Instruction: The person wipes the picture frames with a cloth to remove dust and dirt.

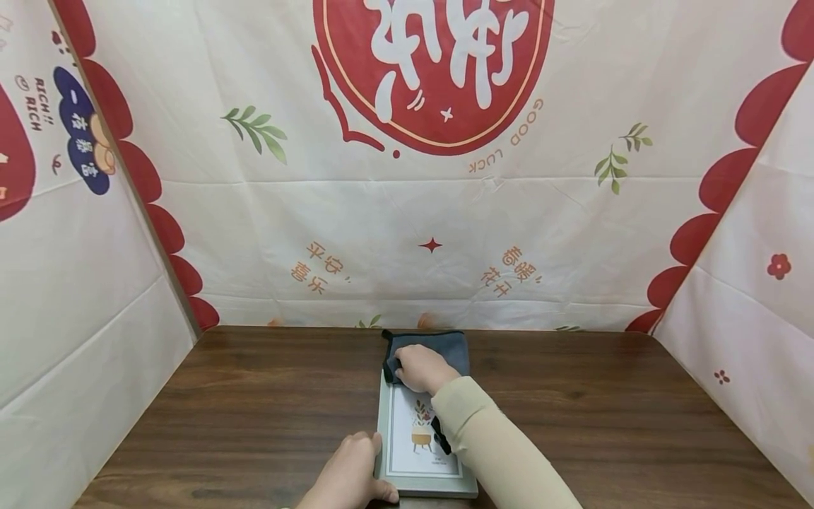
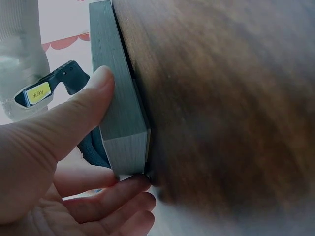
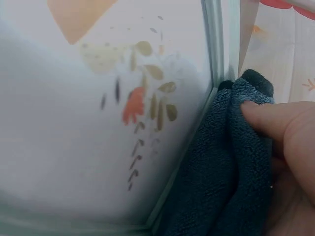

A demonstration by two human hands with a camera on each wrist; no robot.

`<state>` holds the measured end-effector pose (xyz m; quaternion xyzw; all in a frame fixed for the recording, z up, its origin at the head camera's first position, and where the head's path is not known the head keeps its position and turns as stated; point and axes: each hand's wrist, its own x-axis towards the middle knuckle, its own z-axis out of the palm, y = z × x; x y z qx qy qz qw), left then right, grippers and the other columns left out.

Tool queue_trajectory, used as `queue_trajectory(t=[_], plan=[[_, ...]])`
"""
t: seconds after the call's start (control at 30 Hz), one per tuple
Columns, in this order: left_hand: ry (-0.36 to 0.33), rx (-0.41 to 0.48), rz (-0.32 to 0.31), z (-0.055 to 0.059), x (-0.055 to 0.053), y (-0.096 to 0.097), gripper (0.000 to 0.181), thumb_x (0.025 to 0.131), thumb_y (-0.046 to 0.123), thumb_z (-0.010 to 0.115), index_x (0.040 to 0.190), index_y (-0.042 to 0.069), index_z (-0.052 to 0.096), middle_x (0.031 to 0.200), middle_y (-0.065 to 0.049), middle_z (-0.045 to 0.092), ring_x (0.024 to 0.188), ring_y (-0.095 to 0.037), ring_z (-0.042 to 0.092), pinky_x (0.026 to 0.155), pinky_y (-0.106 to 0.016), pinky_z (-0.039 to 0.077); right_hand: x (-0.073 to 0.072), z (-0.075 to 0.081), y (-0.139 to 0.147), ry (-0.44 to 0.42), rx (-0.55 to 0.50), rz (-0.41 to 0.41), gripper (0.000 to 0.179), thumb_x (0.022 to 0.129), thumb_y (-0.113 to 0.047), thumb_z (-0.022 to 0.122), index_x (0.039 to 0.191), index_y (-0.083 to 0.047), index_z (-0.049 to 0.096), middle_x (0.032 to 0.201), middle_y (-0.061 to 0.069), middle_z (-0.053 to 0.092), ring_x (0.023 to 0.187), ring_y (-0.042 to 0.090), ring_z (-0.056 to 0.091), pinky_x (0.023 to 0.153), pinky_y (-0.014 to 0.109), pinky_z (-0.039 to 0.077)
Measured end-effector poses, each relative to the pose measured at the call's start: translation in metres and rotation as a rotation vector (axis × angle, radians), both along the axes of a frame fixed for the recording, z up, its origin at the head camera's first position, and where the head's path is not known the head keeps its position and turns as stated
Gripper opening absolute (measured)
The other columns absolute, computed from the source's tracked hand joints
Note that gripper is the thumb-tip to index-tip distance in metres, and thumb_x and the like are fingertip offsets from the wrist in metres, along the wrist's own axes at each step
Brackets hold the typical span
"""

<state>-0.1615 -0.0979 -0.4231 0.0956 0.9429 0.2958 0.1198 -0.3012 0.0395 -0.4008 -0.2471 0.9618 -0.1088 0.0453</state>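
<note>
A picture frame with a pale grey-green border lies flat on the table, its print showing a potted plant. My left hand grips its near left corner; in the left wrist view the thumb lies on the frame's side and the fingers curl at the corner. At the far end, my right hand pinches a dark blue-grey cloth with black edging. Seen from the right wrist, the folded cloth lies along the frame's inner edge, thumb on top. Part of the print is hidden under the cloth and right forearm.
The dark wood table extends on both sides of the frame. A white printed curtain rises behind the table, with side panels left and right. A black wrist device with a yellow label sits on the right wrist.
</note>
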Motion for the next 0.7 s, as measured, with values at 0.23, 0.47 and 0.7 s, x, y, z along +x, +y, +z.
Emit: queue_trajectory(t=[0.23, 0.47, 0.7], plan=[[0.022, -0.014, -0.023, -0.001, 0.0, -0.001, 0.08, 0.063, 0.031, 0.086, 0.122, -0.013, 0.055, 0.104, -0.027, 0.061, 0.101, -0.039, 0.058, 0.082, -0.047, 0.049, 0.002, -0.002, 0.001, 0.017, -0.016, 0.018, 0.029, 0.092, -0.02, 0.06, 0.118, -0.008, 0.064, 0.116, 0.01, 0.065, 0.106, 0.025, 0.062, 0.088, 0.04, 0.05], [0.023, -0.007, -0.028, 0.0, 0.0, -0.002, 0.078, 0.064, 0.031, 0.086, 0.121, -0.012, 0.056, 0.101, -0.024, 0.061, 0.098, -0.036, 0.058, 0.08, -0.046, 0.05, 0.004, -0.002, -0.007, 0.006, -0.03, 0.025, 0.033, 0.093, -0.021, 0.059, 0.123, -0.008, 0.061, 0.121, 0.01, 0.064, 0.111, 0.026, 0.06, 0.09, 0.04, 0.049], [0.031, -0.012, -0.012, 0.002, 0.001, 0.0, 0.079, 0.063, 0.032, 0.086, 0.121, -0.012, 0.056, 0.104, -0.025, 0.061, 0.102, -0.037, 0.056, 0.083, -0.047, 0.048, 0.005, -0.004, -0.011, 0.02, -0.011, 0.027, 0.034, 0.093, -0.023, 0.058, 0.124, -0.009, 0.06, 0.122, 0.01, 0.063, 0.113, 0.025, 0.058, 0.092, 0.04, 0.048]])
